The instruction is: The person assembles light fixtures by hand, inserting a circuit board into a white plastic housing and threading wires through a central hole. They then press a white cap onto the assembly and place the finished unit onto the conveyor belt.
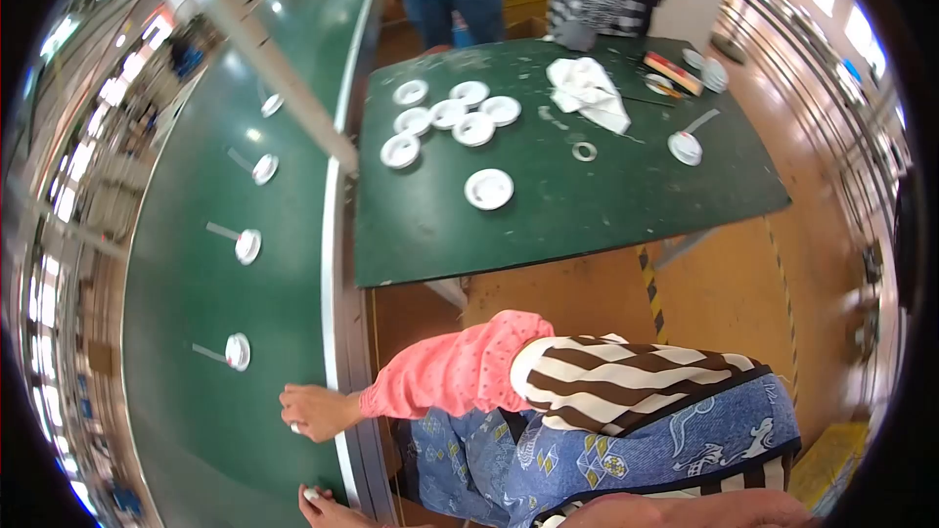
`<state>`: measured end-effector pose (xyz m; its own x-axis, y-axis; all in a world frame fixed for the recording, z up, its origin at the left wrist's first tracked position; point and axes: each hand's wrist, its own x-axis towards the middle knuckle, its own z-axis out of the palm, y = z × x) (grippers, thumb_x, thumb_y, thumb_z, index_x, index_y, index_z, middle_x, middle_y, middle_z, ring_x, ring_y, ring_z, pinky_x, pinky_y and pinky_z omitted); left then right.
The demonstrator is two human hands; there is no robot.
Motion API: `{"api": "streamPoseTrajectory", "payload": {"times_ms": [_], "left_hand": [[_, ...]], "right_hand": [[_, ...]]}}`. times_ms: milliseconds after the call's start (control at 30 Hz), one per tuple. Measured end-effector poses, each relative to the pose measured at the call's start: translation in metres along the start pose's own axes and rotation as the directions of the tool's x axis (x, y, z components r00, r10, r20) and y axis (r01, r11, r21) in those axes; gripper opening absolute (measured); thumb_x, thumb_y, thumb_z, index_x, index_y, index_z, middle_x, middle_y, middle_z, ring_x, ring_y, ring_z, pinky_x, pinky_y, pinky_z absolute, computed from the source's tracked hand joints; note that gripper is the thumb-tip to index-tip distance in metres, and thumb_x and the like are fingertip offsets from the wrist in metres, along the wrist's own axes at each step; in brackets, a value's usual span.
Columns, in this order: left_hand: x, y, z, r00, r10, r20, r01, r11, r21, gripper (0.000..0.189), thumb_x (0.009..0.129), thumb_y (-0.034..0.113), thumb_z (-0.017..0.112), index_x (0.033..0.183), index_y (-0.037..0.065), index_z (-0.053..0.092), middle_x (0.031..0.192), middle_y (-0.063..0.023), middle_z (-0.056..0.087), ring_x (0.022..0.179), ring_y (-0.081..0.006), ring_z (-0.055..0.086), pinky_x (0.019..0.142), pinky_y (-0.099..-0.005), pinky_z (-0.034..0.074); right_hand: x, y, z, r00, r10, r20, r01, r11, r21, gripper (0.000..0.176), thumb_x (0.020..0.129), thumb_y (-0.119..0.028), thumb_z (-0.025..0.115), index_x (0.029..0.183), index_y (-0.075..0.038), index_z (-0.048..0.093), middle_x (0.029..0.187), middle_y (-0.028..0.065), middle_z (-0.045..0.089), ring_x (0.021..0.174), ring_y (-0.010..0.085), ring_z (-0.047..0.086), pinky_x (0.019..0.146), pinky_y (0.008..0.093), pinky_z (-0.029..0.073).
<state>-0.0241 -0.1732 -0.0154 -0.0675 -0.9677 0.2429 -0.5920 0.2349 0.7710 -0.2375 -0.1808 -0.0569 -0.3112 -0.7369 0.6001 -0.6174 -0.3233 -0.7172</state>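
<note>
My right hand (318, 412), in a pink dotted sleeve, is over the green conveyor belt (279, 303) near its metal edge. Its fingers are curled together, with a small white bit at the fingertips that I cannot make out. Lower down, my left hand (331, 508) is partly cut off by the bottom of the view. A small white piece (311, 495) shows between its thumb and fingers. On the belt, the nearest item is a round white part (238, 352) with a strip sticking out to the left. Similar white parts lie farther up the belt.
A green table (430, 235) beside the belt holds several white round parts (489, 189), a white cloth (587, 93), a ring (584, 152) and a red-and-yellow box (673, 73). Two people stand behind it. A pale post (284, 68) slants across the belt's edge.
</note>
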Motion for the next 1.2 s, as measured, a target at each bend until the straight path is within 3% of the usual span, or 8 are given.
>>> {"api": "streamPoseTrajectory", "payload": {"times_ms": [200, 433, 667, 767, 833, 967, 1000, 1200], "left_hand": [[0.004, -0.006, -0.004, 0.988, -0.143, 0.055, 0.145, 0.989, -0.026, 0.035, 0.099, 0.021, 0.056, 0.120, -0.005, 0.068, 0.105, -0.0193, 0.071, 0.091, -0.0297, 0.068, 0.078, -0.0375, 0.055], [-0.004, 0.001, -0.010, 0.997, 0.033, 0.076, -0.042, 0.993, 0.109, 0.038, 0.100, 0.026, 0.056, 0.121, -0.004, 0.068, 0.104, -0.0193, 0.072, 0.091, -0.0314, 0.069, 0.082, -0.0383, 0.055], [-0.006, 0.011, -0.010, 0.996, -0.019, 0.090, 0.010, 0.995, 0.104, 0.035, 0.100, 0.024, 0.057, 0.116, -0.004, 0.069, 0.103, -0.0211, 0.072, 0.092, -0.0328, 0.068, 0.083, -0.0401, 0.054], [-0.004, 0.005, -0.006, 0.960, 0.273, 0.059, -0.276, 0.960, 0.051, 0.028, 0.097, 0.017, 0.057, 0.109, -0.004, 0.072, 0.096, -0.0187, 0.072, 0.083, -0.0290, 0.068, 0.075, -0.0374, 0.054], [0.010, -0.028, 0.014, 0.998, 0.069, -0.003, -0.067, 0.957, -0.283, 0.028, 0.093, 0.007, 0.057, 0.115, -0.006, 0.068, 0.092, -0.0098, 0.068, 0.078, -0.0182, 0.060, 0.070, -0.0304, 0.051], [0.018, -0.011, 0.002, 0.999, -0.043, -0.008, 0.042, 0.992, -0.115, 0.025, 0.084, 0.007, 0.066, 0.107, 0.005, 0.076, 0.085, -0.0043, 0.071, 0.067, -0.0125, 0.061, 0.063, -0.0276, 0.050], [0.025, -0.031, 0.007, 0.993, 0.063, -0.104, -0.077, 0.987, -0.138, 0.023, 0.085, 0.009, 0.068, 0.106, 0.009, 0.077, 0.083, -0.0044, 0.070, 0.067, -0.0125, 0.061, 0.062, -0.0288, 0.050], [0.030, -0.029, 0.006, 0.950, 0.095, -0.296, -0.119, 0.991, -0.067, 0.020, 0.085, 0.009, 0.061, 0.099, 0.008, 0.075, 0.086, -0.0143, 0.070, 0.074, -0.0271, 0.067, 0.068, -0.0385, 0.052]], "right_hand": [[-0.018, -0.003, -0.014, 0.996, 0.040, -0.076, -0.025, 0.982, 0.186, 0.008, 0.075, -0.007, 0.060, 0.075, -0.003, 0.067, 0.086, 0.0140, 0.058, 0.091, 0.0330, 0.055, 0.081, 0.0432, 0.046], [-0.017, -0.008, -0.011, 0.995, 0.090, 0.037, -0.094, 0.989, 0.116, 0.009, 0.077, -0.006, 0.060, 0.077, -0.003, 0.068, 0.084, 0.0122, 0.059, 0.090, 0.0319, 0.056, 0.081, 0.0422, 0.047], [-0.015, -0.009, -0.005, 0.992, 0.114, 0.055, -0.117, 0.991, 0.070, 0.009, 0.077, -0.010, 0.061, 0.074, -0.004, 0.066, 0.083, 0.0121, 0.059, 0.088, 0.0326, 0.057, 0.078, 0.0435, 0.047], [-0.014, -0.003, -0.003, 0.993, 0.083, -0.085, -0.079, 0.995, 0.057, 0.010, 0.073, -0.014, 0.061, 0.068, -0.005, 0.065, 0.079, 0.0142, 0.060, 0.084, 0.0341, 0.058, 0.076, 0.0464, 0.046], [-0.013, 0.001, 0.007, 0.986, -0.052, -0.158, 0.054, 0.998, 0.010, 0.015, 0.068, -0.019, 0.062, 0.061, -0.005, 0.061, 0.072, 0.0160, 0.060, 0.078, 0.0362, 0.058, 0.073, 0.0494, 0.045], [-0.002, -0.007, -0.007, 0.976, -0.217, 0.029, 0.217, 0.976, -0.020, 0.013, 0.066, -0.021, 0.067, 0.070, -0.009, 0.067, 0.078, 0.0169, 0.062, 0.082, 0.0384, 0.059, 0.075, 0.0501, 0.045], [0.006, -0.008, 0.002, 0.976, -0.146, 0.160, 0.145, 0.989, 0.017, 0.011, 0.066, -0.019, 0.067, 0.073, -0.010, 0.068, 0.080, 0.0157, 0.062, 0.083, 0.0373, 0.059, 0.076, 0.0495, 0.046], [0.067, -0.068, 0.067, 0.902, -0.343, 0.262, 0.316, 0.938, 0.142, 0.016, 0.073, 0.000, 0.065, 0.088, -0.005, 0.069, 0.090, 0.0139, 0.064, 0.090, 0.0353, 0.061, 0.078, 0.0446, 0.051]]}}
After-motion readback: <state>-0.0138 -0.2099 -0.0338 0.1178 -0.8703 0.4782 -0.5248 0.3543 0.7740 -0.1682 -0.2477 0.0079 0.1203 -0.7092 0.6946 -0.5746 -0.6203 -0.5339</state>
